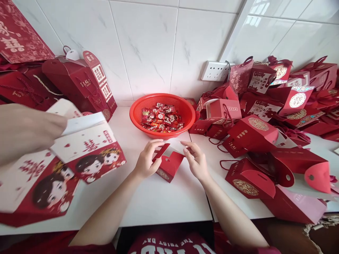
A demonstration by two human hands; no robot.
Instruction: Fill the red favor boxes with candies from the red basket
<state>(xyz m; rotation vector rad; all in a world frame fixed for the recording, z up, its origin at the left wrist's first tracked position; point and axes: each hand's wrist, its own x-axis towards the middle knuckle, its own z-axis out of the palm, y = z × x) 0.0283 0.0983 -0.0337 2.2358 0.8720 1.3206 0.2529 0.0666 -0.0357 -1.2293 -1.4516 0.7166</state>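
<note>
Basket beyond red box, cartons alongside, flaps in narrow grip of left hand and right hand

White tabletop, red basket directly on it, cartoon-printed boxes left of the basket and nearer, dark red boxes also to its left, gift boxes heaped to its right, small open box in front, seemingly resting.

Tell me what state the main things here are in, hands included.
Small red box: open, flaps up.
Left hand: gripping the box's left flap.
Right hand: at its right side, grip unclear.
Red basket: holding wrapped candies.
Cartoon-printed boxes: partly hidden by another person's blurred hand.
Boxes at right: piled, several tilted.
</note>
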